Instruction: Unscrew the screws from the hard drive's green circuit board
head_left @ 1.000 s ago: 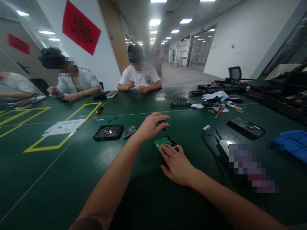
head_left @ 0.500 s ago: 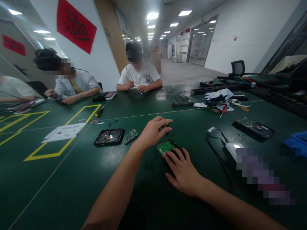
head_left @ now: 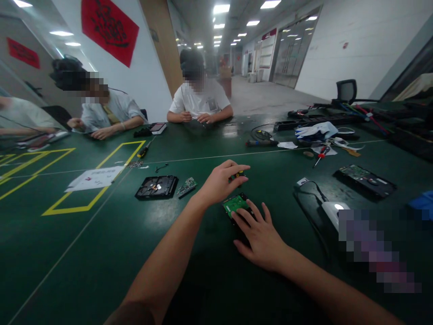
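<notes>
A hard drive (head_left: 231,206) lies on the table before me, its green circuit board facing up. My right hand (head_left: 262,234) rests over its near right part, fingers spread and thumb apart, covering much of it. Just beyond the drive, my left hand (head_left: 225,180) is closed around a small black-and-yellow tool (head_left: 241,173). It looks like a screwdriver handle, mostly hidden by the fingers. To the left are a loose circuit board (head_left: 186,187) and a second black drive (head_left: 157,186) with its underside bare. A yellow-and-black screwdriver (head_left: 143,151) lies farther back.
Another drive (head_left: 367,180) lies at right, near a red-handled screwdriver (head_left: 322,155), white gloves (head_left: 316,131) and cables. A white device (head_left: 333,212) with a cord is nearer. A paper sheet (head_left: 94,178) lies left inside yellow tape. Other people sit across the table.
The camera view has tilted down and turned slightly left, so the scene sits higher and farther right. Both hands stay at the drive with nearly the same poses.
</notes>
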The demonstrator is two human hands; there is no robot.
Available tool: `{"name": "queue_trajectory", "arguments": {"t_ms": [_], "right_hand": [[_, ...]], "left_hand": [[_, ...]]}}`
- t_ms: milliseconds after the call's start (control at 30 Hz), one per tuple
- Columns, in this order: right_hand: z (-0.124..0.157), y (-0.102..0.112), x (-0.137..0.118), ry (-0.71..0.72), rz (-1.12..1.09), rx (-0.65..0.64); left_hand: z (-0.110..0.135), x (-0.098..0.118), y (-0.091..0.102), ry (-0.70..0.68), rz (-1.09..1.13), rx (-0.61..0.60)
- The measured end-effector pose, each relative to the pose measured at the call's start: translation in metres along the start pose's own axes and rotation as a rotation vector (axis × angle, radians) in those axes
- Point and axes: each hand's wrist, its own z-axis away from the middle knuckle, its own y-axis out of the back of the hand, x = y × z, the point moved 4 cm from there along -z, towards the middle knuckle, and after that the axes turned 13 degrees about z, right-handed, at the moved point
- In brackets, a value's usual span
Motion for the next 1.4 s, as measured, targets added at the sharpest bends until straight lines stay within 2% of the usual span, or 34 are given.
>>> {"name": "queue_trajectory", "arguments": {"t_ms": [200,467,733,933,1400], "right_hand": [[-0.003,0.004,0.003,0.004,-0.009,-0.015],[-0.005,0.002,0.003,0.001,-0.062,-0.037],[-0.006,0.004,0.004,0.011,-0.067,-0.04],[-0.007,0.003,0.003,0.021,-0.046,-0.029],[-0.005,0.006,0.001,0.022,-0.015,-0.046]], "left_hand": [[0.0,0.002,-0.001,0.002,-0.023,0.016],[-0.002,0.003,-0.005,-0.004,-0.055,-0.007],[-0.002,0.012,-0.01,0.045,-0.022,-0.082],[-0.002,0.013,-0.012,0.032,-0.022,-0.075],[0.0,0.011,0.003,0.014,-0.077,-0.034]]}}
